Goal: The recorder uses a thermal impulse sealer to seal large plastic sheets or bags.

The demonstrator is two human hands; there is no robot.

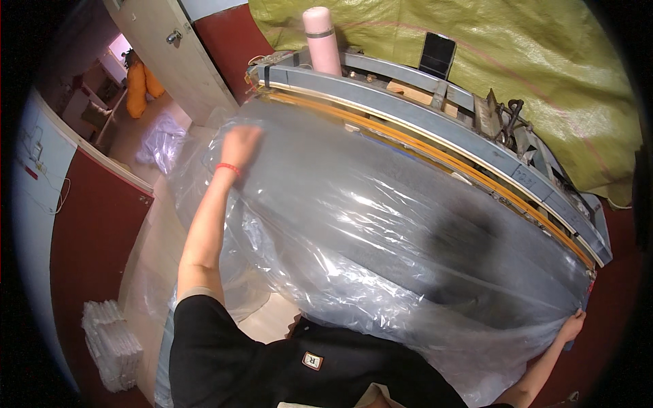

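The right hand (pixel 573 329) has its grip closed on the edge of a clear plastic sheet (pixel 367 231), out by the far right end of the grey desk surface under it. The left hand (pixel 242 144) is up at the other end, its fingers over or on the film; they are blurred, so I cannot tell whether that grip is closed. With the arms this wide apart, the hands probably keep the sheet spread across its length and stop it from bunching.

The sheet lies over most of the grey surface, creased and shiny, its near side sagging toward the person's body, perhaps because nothing holds it there. Its far edge runs close along orange strips (pixel 408 143), which lie in front of a long grey metal bar (pixel 381 98).

Behind the bar stand a pink bottle (pixel 322 51) and a phone (pixel 437 56), propped upright, likely to leave the working side free. A wood piece (pixel 401 91) and dark metal hardware (pixel 510 122) sit there too, with a yellow-green woven cover (pixel 544 81) hanging behind.

At the lower left is a stack of clear plastic (pixel 112 347); more film (pixel 162 144) lies crumpled near the doorway.
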